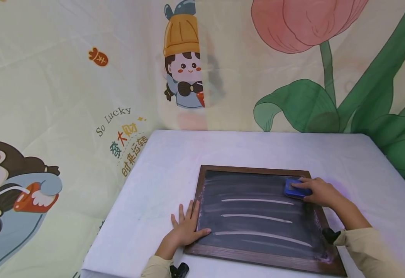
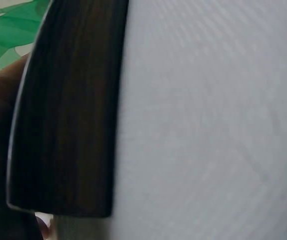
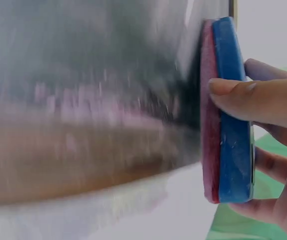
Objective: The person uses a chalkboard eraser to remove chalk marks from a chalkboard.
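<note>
A dark chalkboard (image 1: 254, 243) in a brown wooden frame lies on the table, with three white chalk lines (image 1: 258, 217) across its middle. Near the board's top right corner my right hand (image 1: 322, 192) grips a blue chalkboard eraser (image 1: 292, 188). The right wrist view shows the eraser (image 3: 236, 145) with its reddish felt side against the board and my thumb on its edge. My left hand (image 1: 185, 227) rests at the board's left edge, fingers spread straight, thumb over the frame. In the left wrist view the dark wooden frame (image 2: 73, 115) covers most of that hand.
A white cloth (image 1: 136, 216) covers the table under the board. Behind it hangs a fabric backdrop (image 1: 230, 104) printed with a flower, leaves and cartoon figures. Chalk smudges show along the board's right and lower edges. A small black device sits on each wrist.
</note>
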The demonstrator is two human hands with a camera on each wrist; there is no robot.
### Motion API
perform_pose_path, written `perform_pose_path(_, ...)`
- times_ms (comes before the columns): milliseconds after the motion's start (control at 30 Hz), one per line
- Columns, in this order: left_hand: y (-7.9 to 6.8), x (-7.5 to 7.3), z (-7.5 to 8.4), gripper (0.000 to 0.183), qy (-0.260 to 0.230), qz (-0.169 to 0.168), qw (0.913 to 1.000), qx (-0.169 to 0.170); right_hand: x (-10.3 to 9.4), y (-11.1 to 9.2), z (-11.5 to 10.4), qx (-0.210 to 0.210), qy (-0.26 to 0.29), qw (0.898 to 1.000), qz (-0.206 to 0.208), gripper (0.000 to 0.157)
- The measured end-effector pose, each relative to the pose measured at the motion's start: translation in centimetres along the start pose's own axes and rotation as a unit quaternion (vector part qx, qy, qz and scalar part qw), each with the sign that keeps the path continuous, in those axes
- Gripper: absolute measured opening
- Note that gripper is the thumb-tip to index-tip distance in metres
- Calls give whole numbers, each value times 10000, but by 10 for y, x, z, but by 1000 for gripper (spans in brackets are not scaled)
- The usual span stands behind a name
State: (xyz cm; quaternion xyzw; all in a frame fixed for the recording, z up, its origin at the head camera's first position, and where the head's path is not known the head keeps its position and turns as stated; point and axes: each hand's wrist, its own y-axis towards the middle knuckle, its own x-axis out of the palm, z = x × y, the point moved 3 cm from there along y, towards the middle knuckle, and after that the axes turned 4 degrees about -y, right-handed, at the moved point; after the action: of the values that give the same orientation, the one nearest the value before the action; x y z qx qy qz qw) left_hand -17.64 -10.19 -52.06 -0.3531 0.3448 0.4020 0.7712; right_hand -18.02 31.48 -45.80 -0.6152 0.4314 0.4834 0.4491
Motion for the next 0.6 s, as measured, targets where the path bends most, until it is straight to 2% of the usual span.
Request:
perform_pose_path(233, -1, -1, 1, 102, 15, -30, 10000, -23, -10, -14, 16, 306, -358, 9988, 150, 51)
perform_pose_path(600, 2, 2, -3, 103, 49, 32, 10000, -25, -12, -10, 12, 400, -392, 9984, 47, 47)
